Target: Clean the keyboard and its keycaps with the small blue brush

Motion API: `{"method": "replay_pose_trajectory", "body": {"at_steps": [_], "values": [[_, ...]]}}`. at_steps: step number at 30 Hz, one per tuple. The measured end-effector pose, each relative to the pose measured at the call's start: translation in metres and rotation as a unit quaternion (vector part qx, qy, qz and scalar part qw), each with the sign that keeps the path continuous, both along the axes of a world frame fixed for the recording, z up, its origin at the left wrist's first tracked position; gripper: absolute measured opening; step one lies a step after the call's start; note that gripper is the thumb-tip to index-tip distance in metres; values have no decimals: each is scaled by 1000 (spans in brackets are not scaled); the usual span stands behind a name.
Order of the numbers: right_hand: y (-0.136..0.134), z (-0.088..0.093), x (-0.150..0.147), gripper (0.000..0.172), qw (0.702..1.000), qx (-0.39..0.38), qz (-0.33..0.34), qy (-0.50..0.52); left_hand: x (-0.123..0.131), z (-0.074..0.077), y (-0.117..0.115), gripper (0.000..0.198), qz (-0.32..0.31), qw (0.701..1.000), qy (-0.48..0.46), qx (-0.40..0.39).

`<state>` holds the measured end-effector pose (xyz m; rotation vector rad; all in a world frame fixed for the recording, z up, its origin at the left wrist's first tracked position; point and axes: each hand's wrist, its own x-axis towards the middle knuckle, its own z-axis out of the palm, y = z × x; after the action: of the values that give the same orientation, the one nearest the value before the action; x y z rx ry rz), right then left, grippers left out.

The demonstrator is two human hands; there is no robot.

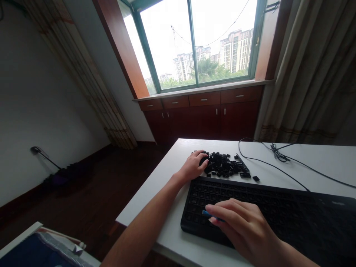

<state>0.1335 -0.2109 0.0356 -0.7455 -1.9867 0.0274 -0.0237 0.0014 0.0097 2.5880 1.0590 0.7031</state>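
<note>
A black keyboard [211,198] lies on the white table, its key positions showing no caps on the left part. Behind it is a heap of loose black keycaps [222,165]. My left hand [194,165] rests at the heap's left end, its fingers apart and reaching over the caps; I see no cap gripped in it. Over the keyboard's left part, my right hand [244,226] pinches a thin blue tool [206,213] between thumb and fingers. Only the tool's tip shows, so its kind is unclear.
A black cable [278,168] runs from the keyboard across the white table [155,196], with a tied coil [279,154] at the back right. One loose keycap [256,178] lies right of the heap. A chair [55,246] with dark blue cloth stands at the lower left.
</note>
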Motion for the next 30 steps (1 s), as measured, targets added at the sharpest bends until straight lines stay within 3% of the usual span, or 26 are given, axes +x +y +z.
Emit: {"method": "replay_pose_trajectory", "body": {"at_steps": [5,10,20,27,30], "values": [[-1,-6,0,47,999,12,10,48,0,-2,1,40,0,1000,-2,6],[-1,-9,-1,38,999,32,10,41,0,-2,0,40,0,1000,-1,2],[-1,-9,0,46,999,40,21,28,1,0,-1,41,1,1000,2,-6],[-4,-7,0,30,1000,11,19,-11,1,-2,2,40,-2,1000,-3,-1],[-5,-8,1,36,999,22,14,-21,1,-3,2,41,-3,1000,-2,-2]]}}
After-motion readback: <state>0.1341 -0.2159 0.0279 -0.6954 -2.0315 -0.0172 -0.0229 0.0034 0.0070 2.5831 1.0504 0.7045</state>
